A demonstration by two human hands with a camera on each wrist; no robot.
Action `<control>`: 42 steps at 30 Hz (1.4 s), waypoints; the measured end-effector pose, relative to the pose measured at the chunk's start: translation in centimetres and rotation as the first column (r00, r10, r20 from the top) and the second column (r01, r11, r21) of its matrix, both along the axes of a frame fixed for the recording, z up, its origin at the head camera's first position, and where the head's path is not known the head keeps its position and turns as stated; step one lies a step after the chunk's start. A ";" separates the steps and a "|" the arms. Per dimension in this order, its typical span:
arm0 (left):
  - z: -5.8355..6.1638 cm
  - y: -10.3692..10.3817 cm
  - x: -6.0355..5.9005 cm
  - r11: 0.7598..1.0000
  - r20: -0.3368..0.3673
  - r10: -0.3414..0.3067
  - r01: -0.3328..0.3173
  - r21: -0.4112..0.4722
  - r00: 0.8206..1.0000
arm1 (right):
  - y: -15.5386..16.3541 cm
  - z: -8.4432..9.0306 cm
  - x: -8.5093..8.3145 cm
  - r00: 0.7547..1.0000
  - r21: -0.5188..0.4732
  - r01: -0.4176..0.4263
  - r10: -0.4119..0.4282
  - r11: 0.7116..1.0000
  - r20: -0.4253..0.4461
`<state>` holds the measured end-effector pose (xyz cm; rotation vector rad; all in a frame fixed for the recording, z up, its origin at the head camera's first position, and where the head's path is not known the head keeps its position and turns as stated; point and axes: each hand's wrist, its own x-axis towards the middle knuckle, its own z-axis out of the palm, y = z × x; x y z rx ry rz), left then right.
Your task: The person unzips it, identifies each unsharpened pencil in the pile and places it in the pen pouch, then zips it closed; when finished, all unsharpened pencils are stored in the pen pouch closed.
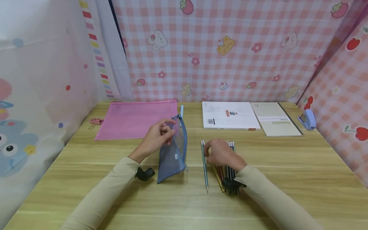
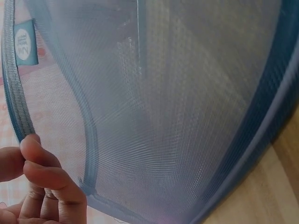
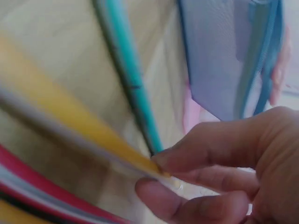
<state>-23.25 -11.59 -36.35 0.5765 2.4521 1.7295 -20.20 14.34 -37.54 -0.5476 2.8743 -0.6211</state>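
Observation:
In the head view a blue mesh zipper pouch (image 1: 169,163) stands tilted on the table, its zipper side parted. My left hand (image 1: 161,134) pinches the pouch's upper edge between thumb and finger. A tag sits farther along that edge in the left wrist view. Right of the pouch, my right hand (image 1: 219,153) bends down over several pencils. In the right wrist view its thumb and finger close on the end of a yellow pencil (image 3: 79,112). A teal pencil (image 1: 204,169) lies apart to the left. Dark pencils (image 1: 231,172) lie bunched under the right wrist.
Behind the left hand lies a pink pouch (image 1: 132,119), with a pink binder clip (image 1: 95,121) at its left. A light blue stick (image 1: 181,110) is beside it. Farther right are a white book (image 1: 227,111), a beige notebook (image 1: 276,126) and a small lavender desk item (image 1: 309,119).

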 end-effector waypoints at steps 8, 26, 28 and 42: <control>-0.1 0.2 0.0 1.000 0.001 0.003 -0.003 0.005 1.000 | 0.6 2.4 -1.7 0.999 -0.279 0.043 -0.048 0.959 -0.010; -0.6 1.2 0.0 1.000 0.014 -0.014 0.014 0.019 1.000 | -4.6 2.4 -3.3 0.943 -0.768 0.125 -0.317 0.629 -0.106; -0.6 1.2 0.0 1.000 0.005 -0.009 0.009 0.021 1.000 | -5.0 2.0 -3.1 0.949 -0.753 0.126 -0.300 0.646 -0.099; -0.4 1.1 0.1 0.999 -0.020 0.013 -0.012 0.031 1.000 | -5.4 0.9 -2.1 0.998 -0.563 0.002 -0.038 0.826 -0.051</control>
